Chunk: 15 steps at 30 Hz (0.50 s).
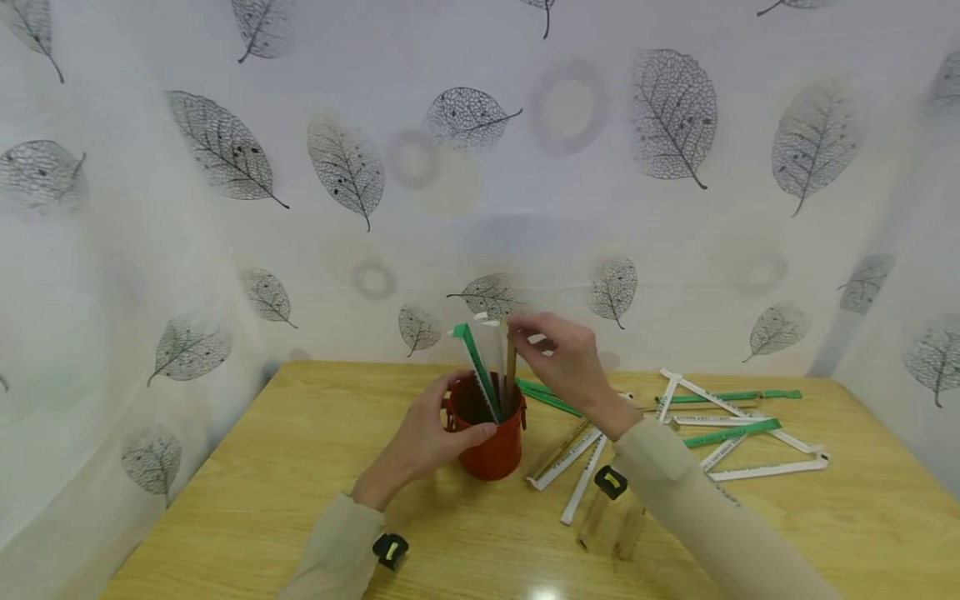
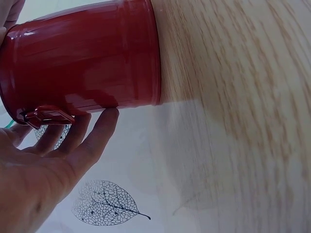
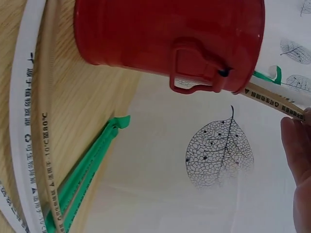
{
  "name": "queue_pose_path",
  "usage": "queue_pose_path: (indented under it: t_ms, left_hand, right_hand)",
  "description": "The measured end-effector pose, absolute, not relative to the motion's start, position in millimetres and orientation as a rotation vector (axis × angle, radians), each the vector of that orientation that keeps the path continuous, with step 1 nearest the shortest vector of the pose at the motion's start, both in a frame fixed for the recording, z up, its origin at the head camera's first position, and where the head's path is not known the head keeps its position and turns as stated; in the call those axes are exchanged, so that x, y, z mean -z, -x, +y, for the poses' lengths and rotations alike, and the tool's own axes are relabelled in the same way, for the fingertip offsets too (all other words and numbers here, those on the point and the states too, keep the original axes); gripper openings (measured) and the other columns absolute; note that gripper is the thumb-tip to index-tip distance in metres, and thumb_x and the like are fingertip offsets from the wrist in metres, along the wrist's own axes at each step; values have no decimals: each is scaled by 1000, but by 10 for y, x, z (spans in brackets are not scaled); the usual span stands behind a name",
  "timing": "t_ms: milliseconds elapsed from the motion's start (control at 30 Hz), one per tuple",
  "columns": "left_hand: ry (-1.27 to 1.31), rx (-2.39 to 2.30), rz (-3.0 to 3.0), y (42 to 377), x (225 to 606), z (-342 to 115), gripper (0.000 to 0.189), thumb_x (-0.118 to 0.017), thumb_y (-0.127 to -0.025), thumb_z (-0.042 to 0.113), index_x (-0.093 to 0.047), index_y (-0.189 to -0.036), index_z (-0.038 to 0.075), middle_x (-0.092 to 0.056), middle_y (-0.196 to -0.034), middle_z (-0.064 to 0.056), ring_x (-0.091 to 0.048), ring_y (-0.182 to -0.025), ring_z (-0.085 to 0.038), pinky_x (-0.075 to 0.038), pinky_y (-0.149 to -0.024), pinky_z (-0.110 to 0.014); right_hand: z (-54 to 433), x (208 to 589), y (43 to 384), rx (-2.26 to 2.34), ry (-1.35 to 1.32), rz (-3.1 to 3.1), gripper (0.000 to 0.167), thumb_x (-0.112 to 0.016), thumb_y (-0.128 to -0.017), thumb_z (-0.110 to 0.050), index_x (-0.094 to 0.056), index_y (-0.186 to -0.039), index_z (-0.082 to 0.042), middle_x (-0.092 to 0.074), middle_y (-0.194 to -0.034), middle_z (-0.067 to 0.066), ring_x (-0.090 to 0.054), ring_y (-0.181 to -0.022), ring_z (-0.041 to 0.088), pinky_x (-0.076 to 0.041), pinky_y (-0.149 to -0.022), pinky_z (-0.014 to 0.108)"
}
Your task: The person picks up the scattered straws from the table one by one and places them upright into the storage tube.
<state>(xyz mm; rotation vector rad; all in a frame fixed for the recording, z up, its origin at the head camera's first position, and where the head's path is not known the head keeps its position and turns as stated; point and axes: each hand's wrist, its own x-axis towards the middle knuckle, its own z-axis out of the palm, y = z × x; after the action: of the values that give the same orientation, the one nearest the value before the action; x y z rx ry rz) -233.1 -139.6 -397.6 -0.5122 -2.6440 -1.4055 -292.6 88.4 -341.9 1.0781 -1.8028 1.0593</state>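
A small red metal bucket (image 1: 491,450) with side handles stands upright on the table. My left hand (image 1: 429,429) holds it from the left, with the thumb at the near rim and the fingers around the far side. My right hand (image 1: 562,354) is above the rim and pinches the top of a brown paper-wrapped straw (image 1: 512,367), whose lower end is inside the bucket. A green-wrapped straw (image 1: 478,367) and a white-wrapped straw (image 1: 500,354) lean beside it in the bucket. The right wrist view shows printed text on the brown straw (image 3: 272,101) at the fingertips.
Loose wrapped straws lie scattered right of the bucket: several white ones (image 1: 768,472), green ones (image 1: 731,433) and brown ones (image 1: 630,533), some under the right forearm. A leaf-patterned curtain (image 1: 480,208) hangs behind the wooden table (image 1: 262,483).
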Motion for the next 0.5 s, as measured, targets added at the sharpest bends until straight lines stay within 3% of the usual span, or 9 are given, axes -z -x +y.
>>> queue_pose_path:
  t_ms: [267,500]
  left_hand:
    - [495,1398,-2661,2338,3985,-1408,76,-80,-85,43,-45,-150,24,-57,-141,1,-57,-121,-21,-53,-97,-42]
    - [489,1405,-2665,2341,3983,-1408,76,-80,-85,45,-45,-150,25,-56,-141,2,-57,-121,-21,-53,-98,-44]
  right_hand:
    - [877,3493,2917,-1065,-1118,-1870,28,-73,-85,13,-74,-111,3,-77,-103,17,-76,-81,26,-60,-65,20]
    - [974,3467,2861,-1083,-1130,-1942,43,-69,-89,10,-67,-131,1,-75,-115,19,-77,-87,28,-63,-67,28]
